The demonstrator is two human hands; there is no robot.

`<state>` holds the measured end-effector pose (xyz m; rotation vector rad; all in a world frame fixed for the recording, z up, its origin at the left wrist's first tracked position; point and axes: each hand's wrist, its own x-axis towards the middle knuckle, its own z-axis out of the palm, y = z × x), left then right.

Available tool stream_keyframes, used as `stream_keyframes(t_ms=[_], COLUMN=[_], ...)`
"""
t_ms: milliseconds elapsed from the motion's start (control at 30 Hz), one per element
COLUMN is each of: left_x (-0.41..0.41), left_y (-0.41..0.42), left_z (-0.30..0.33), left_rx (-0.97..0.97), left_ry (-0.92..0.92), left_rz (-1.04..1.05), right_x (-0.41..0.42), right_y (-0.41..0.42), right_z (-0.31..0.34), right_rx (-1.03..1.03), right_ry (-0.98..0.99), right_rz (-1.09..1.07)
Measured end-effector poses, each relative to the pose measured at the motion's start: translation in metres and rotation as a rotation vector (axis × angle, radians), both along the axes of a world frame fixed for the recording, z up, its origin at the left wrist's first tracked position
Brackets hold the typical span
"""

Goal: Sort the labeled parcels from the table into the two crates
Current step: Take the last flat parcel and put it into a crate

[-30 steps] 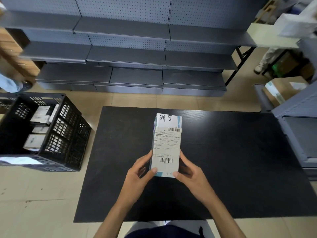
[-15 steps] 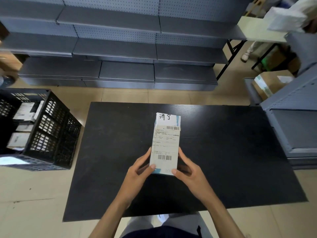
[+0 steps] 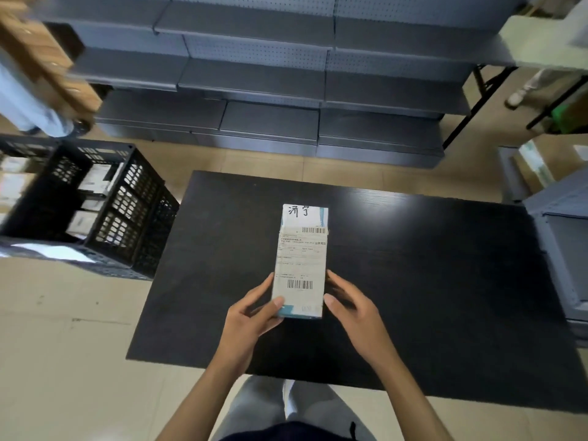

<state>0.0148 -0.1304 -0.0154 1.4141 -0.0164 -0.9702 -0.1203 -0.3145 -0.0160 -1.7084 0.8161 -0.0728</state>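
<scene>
A white labeled parcel (image 3: 301, 259) with barcodes and handwritten characters at its far end is held above the black table (image 3: 413, 281). My left hand (image 3: 251, 316) grips its near left corner, thumb on top. My right hand (image 3: 353, 310) holds the near right edge with the fingers along the side. A black lattice crate (image 3: 127, 214) stands on the floor left of the table and holds several white parcels. A second black crate (image 3: 19, 148) shows partly behind it at the far left.
Grey metal shelving (image 3: 270, 90) runs along the far wall. A grey cabinet (image 3: 560, 237) stands at the table's right end, with a cardboard box (image 3: 541, 167) behind it. A folding table's legs (image 3: 471, 100) and another person's foot (image 3: 514, 98) are at the top right.
The view has swung left, so the crate sits nearer the table in frame. Both hands keep the same hold on the parcel.
</scene>
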Motion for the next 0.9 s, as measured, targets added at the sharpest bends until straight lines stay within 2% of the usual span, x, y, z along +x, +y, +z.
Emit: stream_keyframes(t_ms=[100,267,367,600,900], left_x=[-0.011,-0.024,-0.026,-0.026,-0.013], left_y=[0.012,0.047,0.074,0.156,0.308], left_z=[0.007,0.018,0.024,0.028,0.016], left_rx=[0.029,0.057,0.064,0.077,0.052], left_ry=[-0.006,-0.034,-0.065,-0.102,-0.127], left_rz=[0.143,0.35,0.463,0.657,0.844], right_x=[0.002,0.02,0.038,0.094,0.175], right_y=[-0.008,-0.017,-0.01,0.059,0.228], right_z=[0.001,0.007,0.005,0.004,0.01], right_rx=[-0.226,-0.62,-0.762,-0.884,-0.941], right_ry=[0.068,0.144,0.143,0.036,-0.056], right_rz=[0.113,0.432,0.571,0.782,0.958])
